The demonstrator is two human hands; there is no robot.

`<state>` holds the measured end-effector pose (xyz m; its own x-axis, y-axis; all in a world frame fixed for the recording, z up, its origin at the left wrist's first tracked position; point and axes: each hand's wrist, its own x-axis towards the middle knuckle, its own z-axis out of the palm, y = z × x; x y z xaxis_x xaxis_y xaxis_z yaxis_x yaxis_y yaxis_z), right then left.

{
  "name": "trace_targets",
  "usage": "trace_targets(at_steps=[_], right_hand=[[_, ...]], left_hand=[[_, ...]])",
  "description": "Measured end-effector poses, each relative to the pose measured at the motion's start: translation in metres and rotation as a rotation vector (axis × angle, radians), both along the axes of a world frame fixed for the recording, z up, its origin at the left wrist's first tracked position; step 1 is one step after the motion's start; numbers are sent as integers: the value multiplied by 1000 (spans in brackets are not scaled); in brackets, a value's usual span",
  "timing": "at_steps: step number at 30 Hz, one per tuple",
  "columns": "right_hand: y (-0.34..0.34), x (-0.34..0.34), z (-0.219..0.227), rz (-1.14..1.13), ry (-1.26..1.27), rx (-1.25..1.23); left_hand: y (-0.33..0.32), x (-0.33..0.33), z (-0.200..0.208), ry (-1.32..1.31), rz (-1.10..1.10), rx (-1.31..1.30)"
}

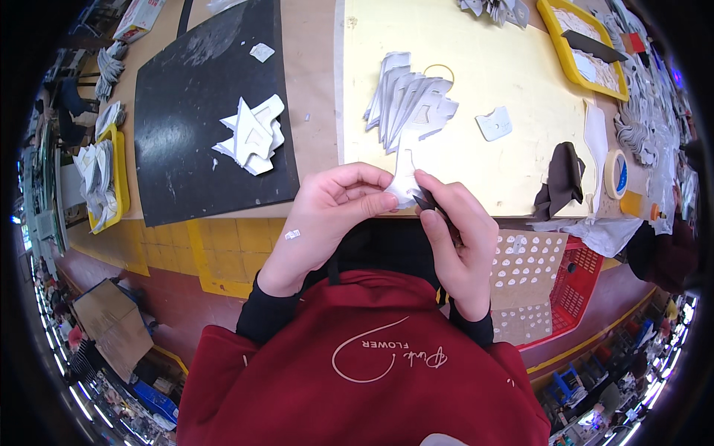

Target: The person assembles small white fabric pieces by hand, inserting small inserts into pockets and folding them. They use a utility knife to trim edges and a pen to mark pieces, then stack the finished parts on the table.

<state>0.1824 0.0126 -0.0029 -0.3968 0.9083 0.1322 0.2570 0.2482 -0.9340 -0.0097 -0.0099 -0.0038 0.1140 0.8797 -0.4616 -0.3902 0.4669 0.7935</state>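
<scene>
Between the thumb and fingers of my left hand (327, 215), a small white cut piece (404, 177) is held at the table's near edge. My right hand (467, 238) grips a slim dark pointed tool (424, 202) whose tip meets the lower part of that piece; its exact kind is hidden by my fingers. Just beyond my hands lies a fanned stack of grey-white cut pieces (409, 100), with a yellow ring (440, 73) at its far end. To its right sits a single pale flat piece (494, 123) with small holes.
Left, a black mat (186, 126) bears a pile of white pieces (253, 135). Yellow trays stand at far left (123, 175) and far right (565, 56). A dark cloth (559, 181) and tape roll (615, 174) lie right. A red crate (584, 279) stands below the table.
</scene>
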Motion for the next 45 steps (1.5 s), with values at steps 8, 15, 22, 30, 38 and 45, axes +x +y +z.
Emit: trace_targets(at_steps=[8,15,22,30,38,45], right_hand=[[-7,-8,-7,23,141,-125],[-12,-17,-3,-114,114,-33],[-15,-18,-9,-149,201,-156],[-16,-21,-10,-136,264,-221],[-17,-24,-7,-121,203,-155],[-15,-21,-2,-21,450,-564]], left_hand=[[1,12,-16,20,88,407],[-4,12,-19,-73,173,332],[-3,17,-11,-229,272,289],[-9,17,-17,-157,298,314],[-10,19,-18,-153,330,371],[-10,18,-17,-139,343,373]])
